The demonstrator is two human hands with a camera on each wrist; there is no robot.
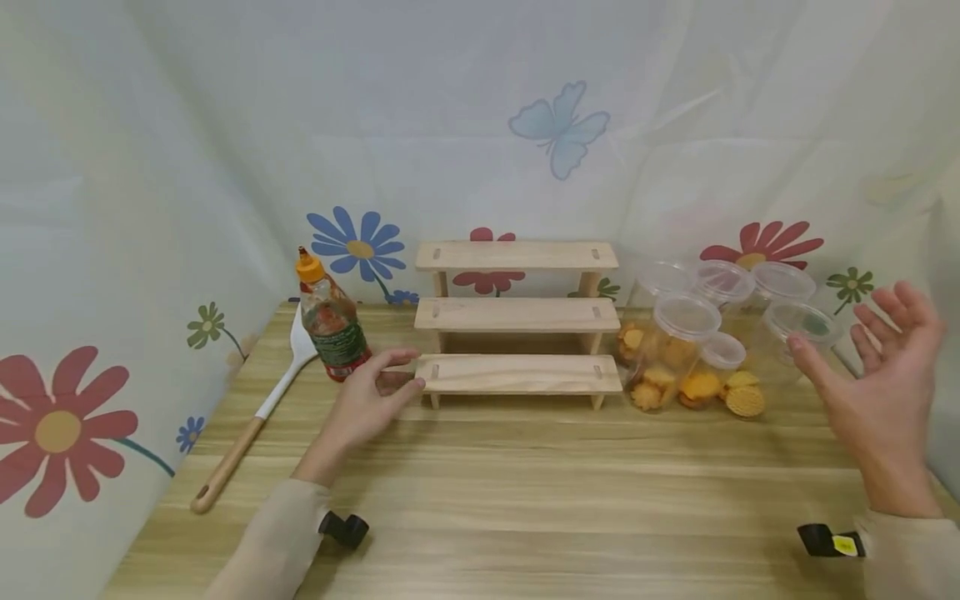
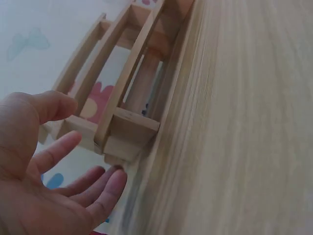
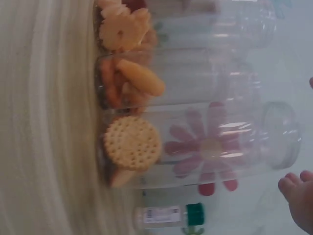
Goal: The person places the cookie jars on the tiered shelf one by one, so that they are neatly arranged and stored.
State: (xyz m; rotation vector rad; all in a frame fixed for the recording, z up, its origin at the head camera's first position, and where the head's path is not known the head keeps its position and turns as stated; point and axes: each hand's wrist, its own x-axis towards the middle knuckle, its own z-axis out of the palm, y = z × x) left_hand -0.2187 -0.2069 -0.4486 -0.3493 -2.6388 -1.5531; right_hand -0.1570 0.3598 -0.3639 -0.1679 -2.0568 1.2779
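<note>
A three-tier wooden shelf [image 1: 517, 315] stands at the middle back of the table. My left hand [image 1: 372, 392] is at the left end of its lowest step, thumb and fingers apart; in the left wrist view the fingers [image 2: 105, 191] spread beside the shelf's end. On the right, clear plastic jars [image 1: 686, 315] with clear lids hold biscuits, among them a round cracker [image 3: 132, 142] with holes. My right hand [image 1: 888, 392] is raised beside the rightmost jar [image 1: 799, 327], palm up and fingers loosely spread, holding nothing. Only its fingertips show in the right wrist view.
A sauce bottle [image 1: 333, 329] with an orange cap stands left of the shelf. Beside it lies a white spatula [image 1: 273, 396] with a wooden handle. A small bottle with a green cap [image 3: 194, 214] stands near the jars. A flowered curtain [image 1: 450, 125] hangs behind the table.
</note>
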